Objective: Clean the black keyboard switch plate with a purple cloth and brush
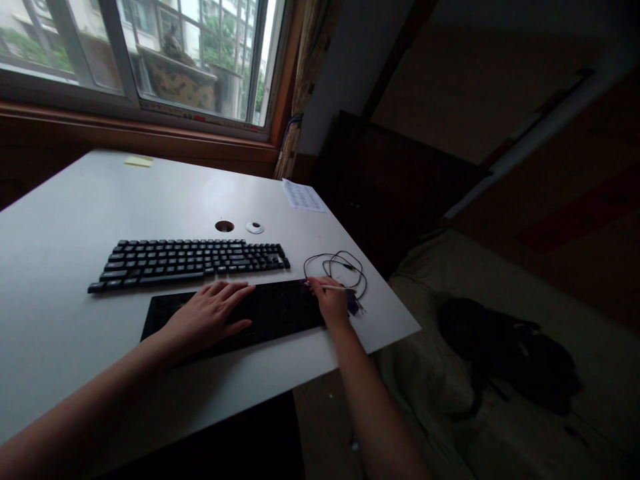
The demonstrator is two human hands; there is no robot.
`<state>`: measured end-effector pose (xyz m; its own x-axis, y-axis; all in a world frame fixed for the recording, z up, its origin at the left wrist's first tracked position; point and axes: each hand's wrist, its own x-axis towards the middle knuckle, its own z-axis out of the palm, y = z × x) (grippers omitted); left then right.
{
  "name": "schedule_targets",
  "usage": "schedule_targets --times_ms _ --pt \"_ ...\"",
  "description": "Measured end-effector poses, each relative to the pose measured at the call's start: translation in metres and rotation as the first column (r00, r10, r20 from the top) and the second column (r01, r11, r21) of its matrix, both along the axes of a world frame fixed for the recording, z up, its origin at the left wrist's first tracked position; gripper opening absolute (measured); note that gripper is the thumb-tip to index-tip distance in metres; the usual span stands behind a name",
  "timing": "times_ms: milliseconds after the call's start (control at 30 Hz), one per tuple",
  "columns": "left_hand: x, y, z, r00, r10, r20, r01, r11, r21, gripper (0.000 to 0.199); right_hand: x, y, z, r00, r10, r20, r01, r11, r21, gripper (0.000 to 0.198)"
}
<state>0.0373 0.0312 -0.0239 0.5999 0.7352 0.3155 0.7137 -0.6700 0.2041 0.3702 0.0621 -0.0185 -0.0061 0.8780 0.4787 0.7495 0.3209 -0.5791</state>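
My left hand (213,310) lies flat on a long black panel (270,307), its fingers spread slightly. At the panel's right end, my right hand (331,303) is closed round a thin pale stick (340,287) that points right; whether it is a brush, a swab or something else is too small to tell. Something purple (353,305) shows beside and behind that hand, partly hidden by it. Just beyond the panel sits a black keyboard (190,260), its rows of keycaps facing up. A thin black cable (361,267) is loosely coiled past my right hand.
The white desk (165,200) has a round hole (225,227) with a small white ring-shaped piece (255,227) beside it. Printed paper (304,196) lies at the far right edge, yellow notes (139,161) at the far left. A dark bundle (510,353) rests on the covered surface at right.
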Motion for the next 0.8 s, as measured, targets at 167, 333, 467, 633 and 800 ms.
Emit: schedule_targets --times_ms 167,333,467,633,800 --pt "0.0006 -0.0006 0.0026 1.0 0.005 -0.014 -0.005 1.0 -0.014 0.071 -0.0014 0.0017 0.0012 1.0 0.01 0.007 -0.011 0.998 0.057 0.04" --pt "0.0002 -0.0004 0.0021 1.0 0.008 -0.017 -0.008 1.0 -0.013 0.07 0.0003 0.0005 0.0006 1.0 0.006 0.001 -0.006 1.0 0.029 0.038" --pt "0.0 -0.0002 0.0013 1.0 0.013 -0.017 -0.013 1.0 -0.008 0.071 0.0029 -0.0009 -0.0016 0.999 0.023 -0.027 -0.022 0.999 0.038 0.033" --pt "0.0004 0.0 0.0017 1.0 0.001 0.009 -0.001 1.0 -0.002 0.071 0.0022 -0.0033 -0.0004 0.998 0.019 -0.063 -0.014 0.997 0.075 0.031" --pt "0.0001 -0.0001 0.0023 1.0 0.008 -0.021 -0.009 1.0 -0.006 0.071 -0.0017 -0.0024 0.0021 0.995 0.088 -0.042 -0.086 0.995 0.059 0.029"
